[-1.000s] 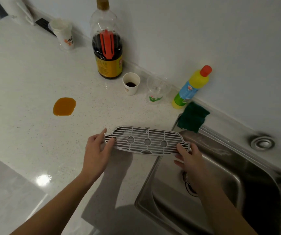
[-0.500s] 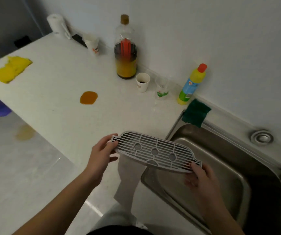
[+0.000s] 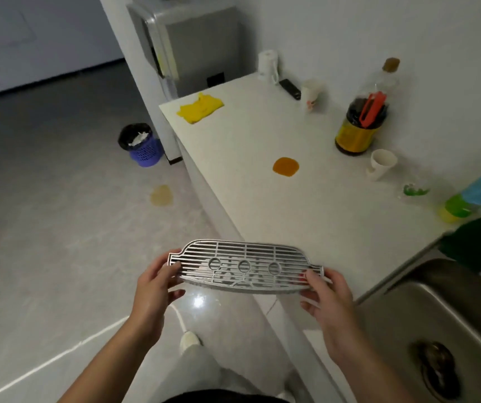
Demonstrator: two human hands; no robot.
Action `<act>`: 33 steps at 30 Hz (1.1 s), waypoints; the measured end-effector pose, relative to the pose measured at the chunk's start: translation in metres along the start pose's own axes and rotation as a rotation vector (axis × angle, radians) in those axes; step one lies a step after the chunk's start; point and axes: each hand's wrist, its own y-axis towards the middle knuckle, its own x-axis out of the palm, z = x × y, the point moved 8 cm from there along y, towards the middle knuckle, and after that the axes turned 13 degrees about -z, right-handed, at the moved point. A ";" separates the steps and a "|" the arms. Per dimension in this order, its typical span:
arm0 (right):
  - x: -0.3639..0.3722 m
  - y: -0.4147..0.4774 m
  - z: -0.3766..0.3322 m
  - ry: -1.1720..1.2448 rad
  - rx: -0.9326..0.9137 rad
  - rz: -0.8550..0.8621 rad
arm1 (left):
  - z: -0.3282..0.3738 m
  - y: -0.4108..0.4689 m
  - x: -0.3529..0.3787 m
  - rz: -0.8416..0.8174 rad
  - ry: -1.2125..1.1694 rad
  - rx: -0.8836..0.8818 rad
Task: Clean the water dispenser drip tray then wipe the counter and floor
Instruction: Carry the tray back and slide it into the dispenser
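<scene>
1 grey slotted drip tray (image 3: 245, 267) with 3 round holes, held level over the floor (image 3: 44, 228) beside the counter (image 3: 262, 175); left hand (image 3: 153, 289) and right hand (image 3: 325, 298) gripping its ends. 2 orange spills: 1 on counter (image 3: 285, 166), 1 on floor (image 3: 161, 195).

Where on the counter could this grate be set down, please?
Bare counter lies between the orange spill and the sink, and between the spill and yellow cloth. The wall side is crowded with bottles and cups.

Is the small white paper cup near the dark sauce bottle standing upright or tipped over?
Tipped over: the small white paper cup lies on its side on the white counter, open mouth facing up-right.
</scene>
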 end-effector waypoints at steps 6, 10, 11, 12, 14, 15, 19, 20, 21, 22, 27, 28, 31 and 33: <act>0.156 0.046 0.005 -0.130 -0.010 -0.110 | 0.002 0.029 -0.146 0.114 -0.098 0.024; 0.265 0.076 0.003 -0.214 0.005 -0.211 | 0.015 0.054 -0.241 0.180 -0.131 0.019; 0.292 0.084 0.000 -0.225 0.010 -0.237 | 0.020 0.059 -0.263 0.194 -0.139 0.020; 0.316 0.091 -0.003 -0.236 0.016 -0.261 | 0.024 0.063 -0.285 0.213 -0.148 0.015; 0.363 0.106 -0.007 -0.258 0.031 -0.303 | 0.033 0.072 -0.324 0.251 -0.164 -0.002; 0.385 0.115 -0.009 -0.273 0.041 -0.324 | 0.038 0.078 -0.341 0.265 -0.170 -0.008; 0.469 0.163 -0.007 -0.311 0.078 -0.390 | 0.054 0.118 -0.404 0.319 -0.168 -0.017; 0.488 0.180 -0.007 -0.309 0.080 -0.406 | 0.058 0.133 -0.418 0.332 -0.168 -0.020; 0.508 0.197 -0.007 -0.306 0.082 -0.417 | 0.063 0.150 -0.433 0.348 -0.168 -0.026; 0.527 0.215 -0.008 -0.302 0.082 -0.424 | 0.071 0.167 -0.446 0.362 -0.164 -0.030; 0.618 0.307 -0.024 -0.284 0.113 -0.452 | 0.132 0.258 -0.502 0.399 -0.141 -0.051; 0.634 0.324 -0.029 -0.278 0.117 -0.454 | 0.145 0.277 -0.510 0.397 -0.139 -0.052; 0.678 0.375 -0.047 -0.275 0.122 -0.465 | 0.180 0.337 -0.537 0.391 -0.130 -0.040; 0.702 0.402 -0.061 -0.276 0.140 -0.447 | 0.202 0.376 -0.552 0.373 -0.135 -0.033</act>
